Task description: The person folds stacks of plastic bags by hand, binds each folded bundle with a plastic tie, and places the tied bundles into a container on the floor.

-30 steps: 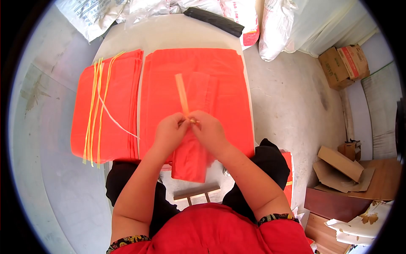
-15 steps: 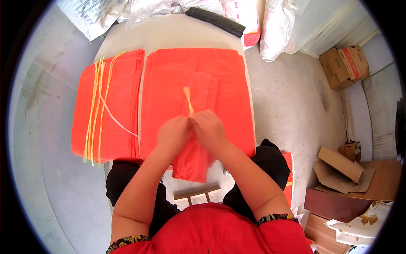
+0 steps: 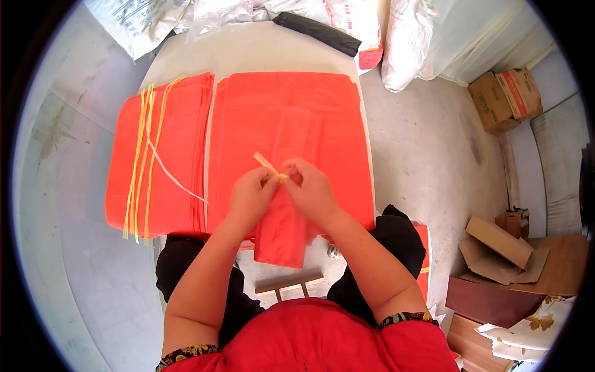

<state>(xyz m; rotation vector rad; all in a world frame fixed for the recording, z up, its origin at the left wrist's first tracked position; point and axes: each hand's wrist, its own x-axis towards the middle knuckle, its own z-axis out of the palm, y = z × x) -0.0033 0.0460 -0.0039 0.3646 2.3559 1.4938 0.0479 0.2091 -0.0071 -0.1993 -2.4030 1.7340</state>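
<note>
A folded bundle of red plastic sheeting lies lengthwise over a wide stack of flat red sheets, its near end hanging past the edge toward my lap. A yellow strip crosses the bundle's middle, gathered in a small knot or loop between my hands. My left hand pinches the strip from the left, its free ends pointing up and left. On the other side, my right hand has thumb and forefinger closed at the knot. My fingers partly hide the knot.
Left of this stack is a second red stack with several loose yellow strips and one whitish strip on top. A black roll lies at the table's far edge. White sacks and cardboard boxes stand beyond.
The strip's free ends have swung from nearly upright to leaning left. My fingers have drawn slightly apart, showing the knot. The bundle stays in place.
</note>
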